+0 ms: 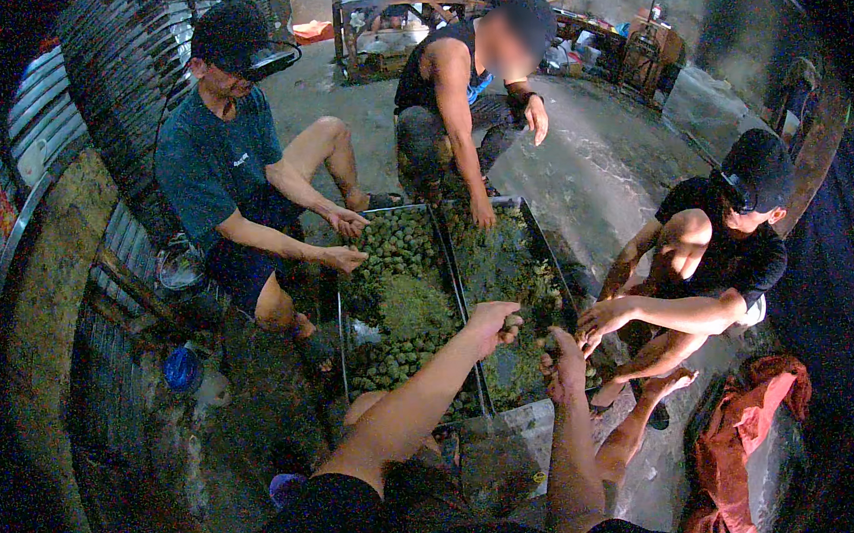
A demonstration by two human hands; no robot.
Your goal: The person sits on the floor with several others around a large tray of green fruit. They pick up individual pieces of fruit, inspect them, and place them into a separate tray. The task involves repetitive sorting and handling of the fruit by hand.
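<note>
Two shallow metal-rimmed trays lie side by side on the floor. The left tray (pixel 341 327) bears many small rough greenish balls (pixel 390 243), with loose crumbly green matter (pixel 414 303) between them. More of that matter covers much of the right tray (pixel 551 250). My left hand (pixel 497 328) is over the right tray, its fingers closed around a small greenish ball (pixel 512 323). Close by on the right, my right hand (pixel 566 364) has curled fingers near the tray's right edge; a small roundish lump (pixel 548 341) seems to be in them, though blurred.
One person (pixel 219 161) crouches left of the trays, another (pixel 448 87) reaches into the right tray from the far side. A third person (pixel 719 254) sits at the right, a hand near my right hand. A reddish sack (pixel 745 424) and a blue object (pixel 182 368) lie on the floor.
</note>
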